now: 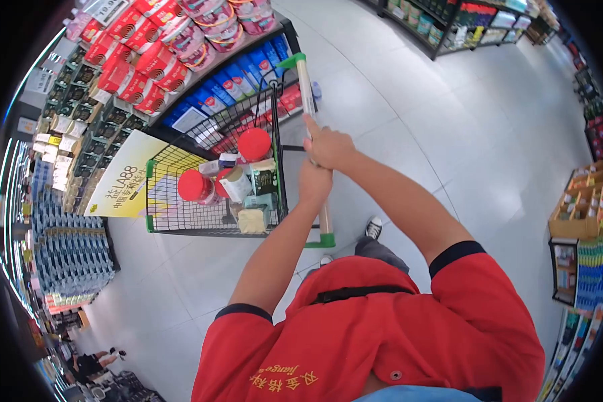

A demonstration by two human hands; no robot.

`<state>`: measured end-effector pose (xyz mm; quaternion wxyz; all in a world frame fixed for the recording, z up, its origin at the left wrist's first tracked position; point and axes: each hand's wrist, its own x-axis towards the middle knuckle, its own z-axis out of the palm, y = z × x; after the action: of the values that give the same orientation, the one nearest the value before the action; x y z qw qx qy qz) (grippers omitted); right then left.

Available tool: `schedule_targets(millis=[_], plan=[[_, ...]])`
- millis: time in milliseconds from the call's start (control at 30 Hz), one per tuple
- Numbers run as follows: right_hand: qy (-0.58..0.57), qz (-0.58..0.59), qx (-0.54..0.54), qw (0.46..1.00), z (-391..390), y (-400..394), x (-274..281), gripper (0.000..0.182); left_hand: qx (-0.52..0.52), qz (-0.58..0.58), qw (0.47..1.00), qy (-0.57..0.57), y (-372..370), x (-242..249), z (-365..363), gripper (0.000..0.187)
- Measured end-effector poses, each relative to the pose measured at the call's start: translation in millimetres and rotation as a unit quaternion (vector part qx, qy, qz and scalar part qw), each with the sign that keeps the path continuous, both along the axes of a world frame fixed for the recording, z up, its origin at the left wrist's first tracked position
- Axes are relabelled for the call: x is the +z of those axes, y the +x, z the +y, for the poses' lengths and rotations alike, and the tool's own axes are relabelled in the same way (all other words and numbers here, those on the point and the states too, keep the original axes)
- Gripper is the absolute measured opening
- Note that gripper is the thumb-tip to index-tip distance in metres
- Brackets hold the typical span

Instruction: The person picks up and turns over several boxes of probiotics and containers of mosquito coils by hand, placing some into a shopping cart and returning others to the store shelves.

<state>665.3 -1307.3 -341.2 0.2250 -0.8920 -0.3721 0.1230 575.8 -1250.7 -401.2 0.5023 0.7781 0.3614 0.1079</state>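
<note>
A shopping cart [171, 151] with black wire sides and green corners stands ahead and to the left. Its pale handle bar [306, 87] runs between green end pieces. My left hand [315, 179] is closed round the middle of the bar. Just beyond it, my right hand [331, 147] grips the same bar, one finger pointing along it. The hands are close together, partly overlapping. Inside the cart lie red-lidded jars [254, 144], a white-and-red container [236, 184], a dark green pack [263, 179] and a pale yellow pack [252, 221].
A display of red packs [161, 67] and blue boxes [248, 70] stands beside the cart's far side. A yellow-white sign [124, 177] adjoins its front. Stacked goods [70, 241] are at left, a dark shelf [449, 30] at top right and a wooden rack [579, 201] at right.
</note>
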Motion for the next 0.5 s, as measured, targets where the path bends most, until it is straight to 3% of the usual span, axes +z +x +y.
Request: schedule_targets(millis=[33, 67, 200, 300, 367, 467, 500], plan=[[0.012, 0.006, 0.005, 1.0, 5, 5, 0, 0.069, 0.008, -0.005, 1.0, 0.01, 3, 8, 3, 0.041], [0.027, -0.001, 0.007, 1.0, -42, 7, -7, 0.069, 0.004, -0.01, 1.0, 0.013, 0, 8, -45, 0.042], [0.012, 0.037, 0.06, 0.997, -25, 30, -1, 0.073, 0.046, 0.055, 0.994, 0.078, 14, 16, -32, 0.047], [0.017, 0.049, 0.095, 0.994, -37, 45, -2, 0.075, 0.083, 0.089, 0.991, 0.059, 21, 41, -58, 0.051], [0.018, 0.069, 0.115, 0.991, -25, 52, 1, 0.077, 0.101, 0.086, 0.987, 0.094, 27, 31, -43, 0.05], [0.033, 0.016, 0.129, 0.991, -26, 55, -7, 0.078, 0.117, 0.074, 0.986, 0.097, 29, 46, -49, 0.048], [0.12, -0.09, 0.13, 0.98, -32, 51, -13, 0.068, 0.12, 0.068, 0.988, 0.074, 30, 54, -48, 0.047]])
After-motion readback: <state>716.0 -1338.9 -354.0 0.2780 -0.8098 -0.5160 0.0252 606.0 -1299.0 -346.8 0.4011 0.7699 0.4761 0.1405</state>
